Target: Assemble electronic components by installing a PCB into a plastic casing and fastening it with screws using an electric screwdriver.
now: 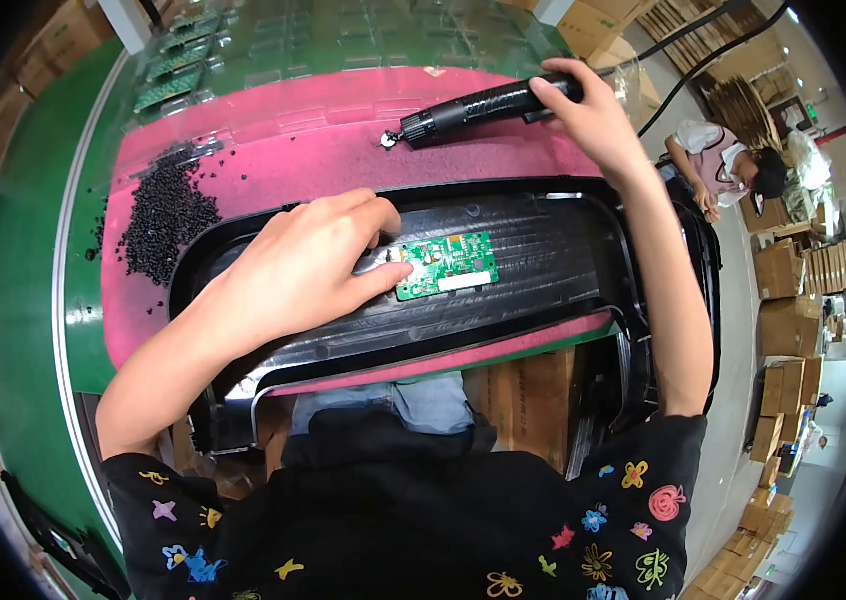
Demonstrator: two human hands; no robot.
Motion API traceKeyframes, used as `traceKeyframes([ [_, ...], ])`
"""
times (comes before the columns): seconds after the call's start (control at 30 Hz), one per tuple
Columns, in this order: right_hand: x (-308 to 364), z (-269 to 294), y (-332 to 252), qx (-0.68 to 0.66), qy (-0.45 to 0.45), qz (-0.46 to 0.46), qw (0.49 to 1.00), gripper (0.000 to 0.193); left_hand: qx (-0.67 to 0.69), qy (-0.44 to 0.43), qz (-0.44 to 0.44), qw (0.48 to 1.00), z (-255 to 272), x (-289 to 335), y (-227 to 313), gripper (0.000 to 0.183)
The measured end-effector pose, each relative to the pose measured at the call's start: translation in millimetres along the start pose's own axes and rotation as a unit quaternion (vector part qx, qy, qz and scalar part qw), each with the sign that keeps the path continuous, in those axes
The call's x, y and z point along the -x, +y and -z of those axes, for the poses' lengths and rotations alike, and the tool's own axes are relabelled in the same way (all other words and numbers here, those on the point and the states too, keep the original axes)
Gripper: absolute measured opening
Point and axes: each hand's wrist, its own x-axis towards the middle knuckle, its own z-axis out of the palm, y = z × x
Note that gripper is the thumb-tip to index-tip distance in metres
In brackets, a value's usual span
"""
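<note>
A green circuit board [458, 255] with a white connector strip lies inside a long black plastic housing [553, 250] in front of me. My left hand [328, 255] rests over the housing, fingers curled, its thumb pressed on the board's left end. Beyond the housing, my right hand [593, 115] grips the rear of a black electric screwdriver [483, 108]. The screwdriver lies nearly level, its tip pointing left above the pink mat [293, 140]. A small, shiny, pale round piece shows at the tip; its kind is unclear.
Small black screws [168, 205] are heaped at the mat's left. Clear plastic trays [323, 40] cover the far side, with several green boards [168, 90] at their left. A black cable [713, 60] runs off upper right. Another person [723, 165] and stacked cartons [778, 270] are at right.
</note>
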Motion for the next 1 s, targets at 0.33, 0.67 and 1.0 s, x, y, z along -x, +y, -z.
traceKeyframes([
  [0.33,5.1,-95.6,-81.9,-0.523,0.012,0.02,0.852,0.032,0.079,0.211,-0.026,0.974,11.0,-2.3,0.2,0.013],
  [0.67,70.5,-36.2,-129.0,-0.709,0.045,0.123,0.693,0.046,0.141,0.146,-0.111,0.973,10.9,-0.1,-3.8,0.022],
  [1.0,114.9,-21.3,-139.7,-0.673,-0.014,0.161,0.721,0.06,0.369,-0.018,-0.062,0.927,17.4,4.9,1.2,0.009],
])
